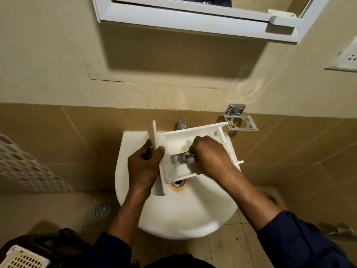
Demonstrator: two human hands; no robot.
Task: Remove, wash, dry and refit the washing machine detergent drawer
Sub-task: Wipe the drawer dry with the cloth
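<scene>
The white detergent drawer (180, 141) is held tilted over the white washbasin (185, 213), its open compartments facing me. My left hand (144, 167) grips the drawer's front panel at its left end. Inside the drawer, my right hand (209, 157) is closed around a small thin tool, perhaps a brush (190, 156), whose tip rests in a grey-stained compartment. The tap (181, 124) stands just behind the drawer. The basin's drain (178, 183) shows below the drawer's near edge, ringed by a rust stain.
A chrome holder (241, 119) juts from the tiled wall right of the tap. A white mirror cabinet (193, 18) hangs overhead. A perforated white basket (25, 165) stands at left, a floor drain (102, 209) lies below, and another basket (23, 258) sits at bottom left.
</scene>
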